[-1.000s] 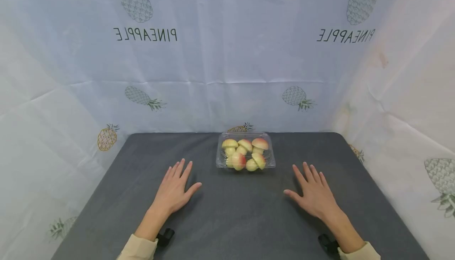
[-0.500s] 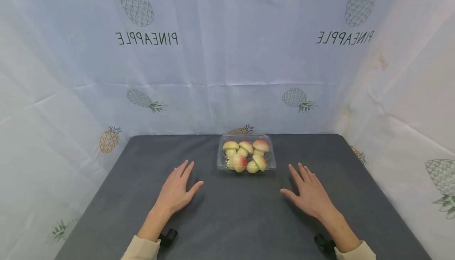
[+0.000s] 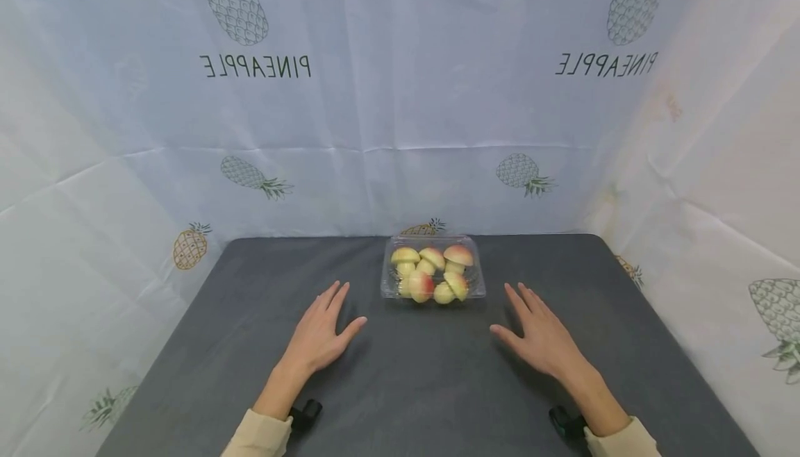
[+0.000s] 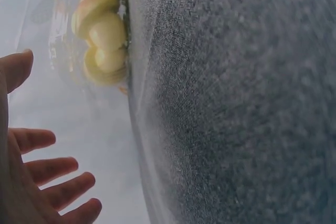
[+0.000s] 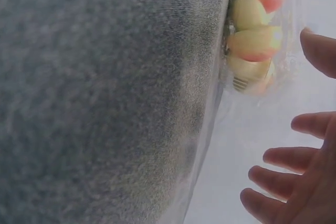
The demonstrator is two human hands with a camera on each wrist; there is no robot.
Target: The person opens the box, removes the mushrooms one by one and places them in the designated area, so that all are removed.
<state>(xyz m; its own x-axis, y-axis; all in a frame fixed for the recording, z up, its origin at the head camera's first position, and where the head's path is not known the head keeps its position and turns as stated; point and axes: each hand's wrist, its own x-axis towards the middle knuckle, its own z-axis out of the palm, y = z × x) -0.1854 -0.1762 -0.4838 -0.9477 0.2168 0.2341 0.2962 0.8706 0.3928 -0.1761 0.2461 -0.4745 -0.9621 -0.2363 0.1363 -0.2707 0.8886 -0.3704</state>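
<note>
A clear plastic box (image 3: 476, 280) stands near the table's far edge, holding several yellow mushroom-shaped pieces (image 3: 459, 256) with red blush on some caps. To its left and nearer, my left hand (image 3: 317, 337) is spread above the cloth, thumb toward the middle. My right hand (image 3: 542, 337) mirrors it on the other side, fingers apart. Both hands hold nothing and stand apart from the box. In the left wrist view the pieces (image 4: 107, 32) show beyond the thumb; the right wrist view shows the pieces (image 5: 254, 43) beyond the right fingers.
Dark grey cloth covers the table (image 3: 425, 387). White fabric (image 3: 400, 110) printed with pineapples hangs behind the table and along both sides. A black wrist strap mount (image 3: 306, 414) sits under the left wrist, and another mount (image 3: 565, 421) under the right.
My left hand has moved to the right and my right hand to the left, both closer to the middle. The box stays in place; the view shifts slightly.
</note>
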